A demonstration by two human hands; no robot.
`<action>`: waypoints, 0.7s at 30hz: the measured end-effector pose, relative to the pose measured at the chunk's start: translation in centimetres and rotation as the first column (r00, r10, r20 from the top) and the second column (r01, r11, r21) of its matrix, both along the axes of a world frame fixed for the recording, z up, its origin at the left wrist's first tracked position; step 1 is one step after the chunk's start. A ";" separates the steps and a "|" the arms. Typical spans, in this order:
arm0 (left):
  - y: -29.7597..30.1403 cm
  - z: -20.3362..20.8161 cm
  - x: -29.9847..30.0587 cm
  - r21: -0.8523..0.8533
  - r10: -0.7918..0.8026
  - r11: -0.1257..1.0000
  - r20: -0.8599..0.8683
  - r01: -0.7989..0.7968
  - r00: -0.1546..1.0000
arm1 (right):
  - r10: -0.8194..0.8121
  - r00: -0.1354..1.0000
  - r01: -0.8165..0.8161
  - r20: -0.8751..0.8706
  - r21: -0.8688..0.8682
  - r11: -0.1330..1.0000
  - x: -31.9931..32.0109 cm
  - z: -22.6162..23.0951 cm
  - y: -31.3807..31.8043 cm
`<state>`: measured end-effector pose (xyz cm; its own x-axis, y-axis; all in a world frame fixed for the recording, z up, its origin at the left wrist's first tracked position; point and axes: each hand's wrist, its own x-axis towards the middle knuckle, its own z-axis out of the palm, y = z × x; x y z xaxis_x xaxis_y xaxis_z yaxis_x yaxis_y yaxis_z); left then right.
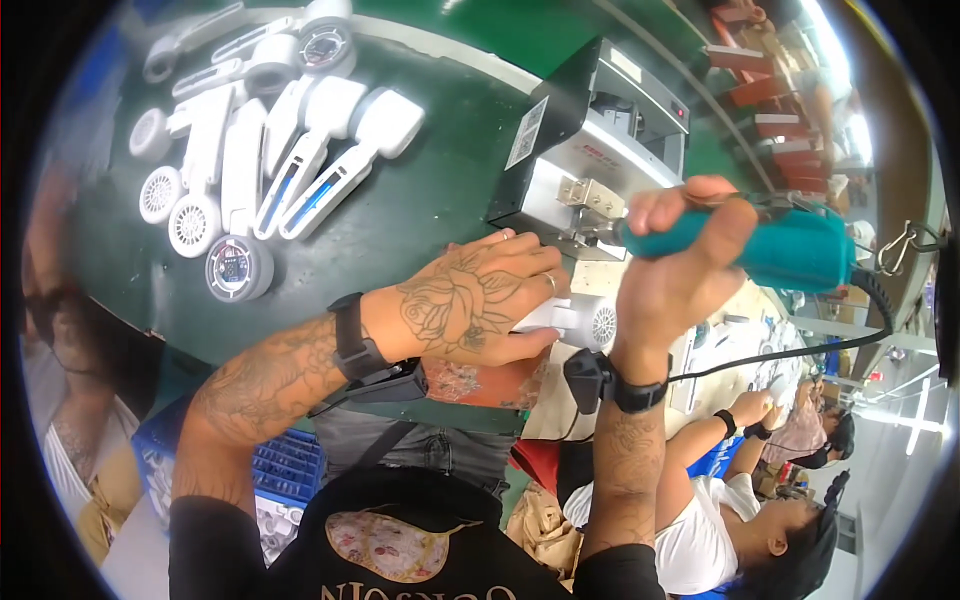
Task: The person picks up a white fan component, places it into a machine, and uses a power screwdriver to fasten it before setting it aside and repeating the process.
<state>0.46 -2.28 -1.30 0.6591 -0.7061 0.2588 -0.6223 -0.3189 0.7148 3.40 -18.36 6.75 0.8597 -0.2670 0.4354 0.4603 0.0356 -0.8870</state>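
Note:
My right hand [672, 265] is wrapped round a teal electric screwdriver [795, 250], held level. Its tip reaches the metal outlet of a box-shaped screw feeder [570, 150]; whether a screw sits on the bit is too small to tell. Below and left of it, my left hand [480, 300] lies over a white handheld fan [578, 320], fingers curled round its body. The fan's round slotted end shows past my fingers; the rest is hidden. Beneath that hand is a worn reddish block [480, 383] at the table's near edge.
Several white handheld fans [325, 165] lie piled on the green table [400, 210] at the far left, a round dark-faced part [239, 268] near them. A coiled black cord [880, 310] hangs from the screwdriver. A blue crate [288, 465] stands lower left. Co-workers [720, 520] sit at the right.

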 end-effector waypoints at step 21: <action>-0.3 0.1 0.5 -0.064 -0.031 0.997 0.096 0.037 0.995 | 0.008 0.992 -0.016 -0.123 -0.071 0.997 -8.7 -0.7 -1.8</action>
